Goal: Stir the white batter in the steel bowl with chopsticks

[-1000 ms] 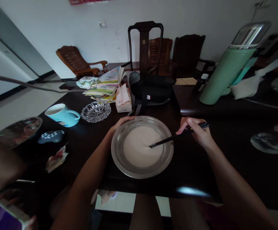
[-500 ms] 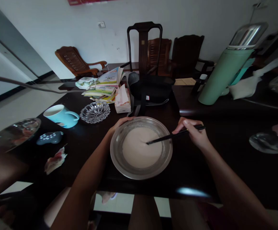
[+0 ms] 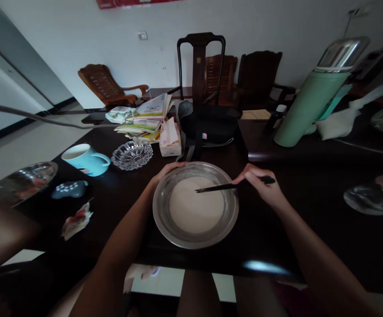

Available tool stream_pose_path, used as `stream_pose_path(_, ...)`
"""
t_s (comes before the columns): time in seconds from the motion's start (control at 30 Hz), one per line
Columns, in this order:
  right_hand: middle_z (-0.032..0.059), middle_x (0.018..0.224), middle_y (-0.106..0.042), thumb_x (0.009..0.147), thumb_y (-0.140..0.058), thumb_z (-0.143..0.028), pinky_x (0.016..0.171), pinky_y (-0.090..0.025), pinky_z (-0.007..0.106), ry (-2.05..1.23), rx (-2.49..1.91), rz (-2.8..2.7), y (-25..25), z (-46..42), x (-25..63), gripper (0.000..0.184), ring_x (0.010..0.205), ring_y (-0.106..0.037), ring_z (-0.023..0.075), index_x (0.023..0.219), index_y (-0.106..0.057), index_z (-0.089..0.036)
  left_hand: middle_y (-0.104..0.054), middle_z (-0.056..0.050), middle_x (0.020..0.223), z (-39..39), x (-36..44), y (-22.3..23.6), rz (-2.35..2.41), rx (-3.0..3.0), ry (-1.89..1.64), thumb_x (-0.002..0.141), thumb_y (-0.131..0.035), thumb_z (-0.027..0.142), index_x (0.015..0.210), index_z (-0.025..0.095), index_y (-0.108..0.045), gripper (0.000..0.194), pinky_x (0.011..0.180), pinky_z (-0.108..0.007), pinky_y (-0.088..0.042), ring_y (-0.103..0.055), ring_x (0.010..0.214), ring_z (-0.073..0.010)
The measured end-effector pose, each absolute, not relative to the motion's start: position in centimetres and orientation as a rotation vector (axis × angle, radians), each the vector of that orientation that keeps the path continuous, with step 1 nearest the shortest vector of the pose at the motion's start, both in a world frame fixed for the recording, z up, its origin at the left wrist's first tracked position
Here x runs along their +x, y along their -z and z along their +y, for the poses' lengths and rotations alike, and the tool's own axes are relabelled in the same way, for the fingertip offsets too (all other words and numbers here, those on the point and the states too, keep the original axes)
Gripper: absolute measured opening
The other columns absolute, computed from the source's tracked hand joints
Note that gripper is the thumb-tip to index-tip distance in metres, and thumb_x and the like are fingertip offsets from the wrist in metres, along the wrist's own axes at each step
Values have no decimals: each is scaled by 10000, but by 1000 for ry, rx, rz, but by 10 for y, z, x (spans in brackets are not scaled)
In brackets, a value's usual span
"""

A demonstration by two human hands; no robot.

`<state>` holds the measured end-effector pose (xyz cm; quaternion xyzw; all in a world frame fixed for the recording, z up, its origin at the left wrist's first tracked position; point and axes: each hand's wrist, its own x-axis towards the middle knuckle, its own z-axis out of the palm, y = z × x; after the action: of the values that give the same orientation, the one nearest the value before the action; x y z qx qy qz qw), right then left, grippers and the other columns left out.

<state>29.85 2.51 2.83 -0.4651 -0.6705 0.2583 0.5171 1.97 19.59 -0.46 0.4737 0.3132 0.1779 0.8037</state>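
Observation:
A round metal bowl (image 3: 162, 220) stands on the dark table close in front of me, with a pale, creamy liquid batter (image 3: 194, 211) inside. My left hand (image 3: 169, 169) grips the bowl at its far left rim; part of the fingers is hidden behind the rim. In my right hand (image 3: 260, 180), at the right side of the bowl, are black chopsticks (image 3: 216, 188). They slant in over the right rim, and their tips reach the batter near its upper middle.
Left on the table (image 3: 118, 189) are a light blue mug (image 3: 87, 160), a glass dish (image 3: 132, 155), a grey-blue object (image 3: 70, 189) and a crumpled wrapper (image 3: 77, 221). Another person's arm (image 3: 6, 220) enters at left. Behind the bowl are a tissue pack (image 3: 170, 143) and black bag (image 3: 209, 125); right, a green thermos (image 3: 310, 105).
The chopstick tips have shifted slightly up and left in the batter, and my right hand has moved a little left. My left hand stays on the bowl. The other person's arm has moved slightly.

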Motion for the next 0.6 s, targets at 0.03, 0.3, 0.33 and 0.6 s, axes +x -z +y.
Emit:
stream_pose_path(0.03,44,696,-673,944,-487,-380,682,-433,313,-637,-1105,-1547,-29,25,302,381,681,-583,169,736,-759,-211,-747,-44,868,195,20,4,669,1025,-381,765,-614,325,1030,179,-719,320,861,-319,-436,-651,830,-215)
stream_pose_path(0.3,50,694,-668,947,-470,-405,662,-443,308,-848,-973,-1703,-29,21,289,396,689,-581,171,779,-765,-203,-747,-50,839,196,21,3,654,1014,-385,737,-629,310,1006,151,-716,325,841,-306,-443,-652,784,-197)
stream_pose_path(0.33,55,738,-685,943,-485,-397,691,-448,313,-828,-987,-1756,-29,21,286,363,729,-588,176,813,-767,-208,-746,-49,828,196,21,4,653,1013,-380,739,-627,310,1006,149,-716,325,836,-308,-443,-653,781,-198)
stream_pose_path(0.6,44,747,-704,940,-493,-392,713,-455,319,-623,-1147,-1567,-29,25,299,356,723,-609,177,771,-757,-223,-748,-44,821,198,20,5,635,1017,-390,744,-635,291,1013,139,-716,320,844,-297,-438,-654,779,-183)
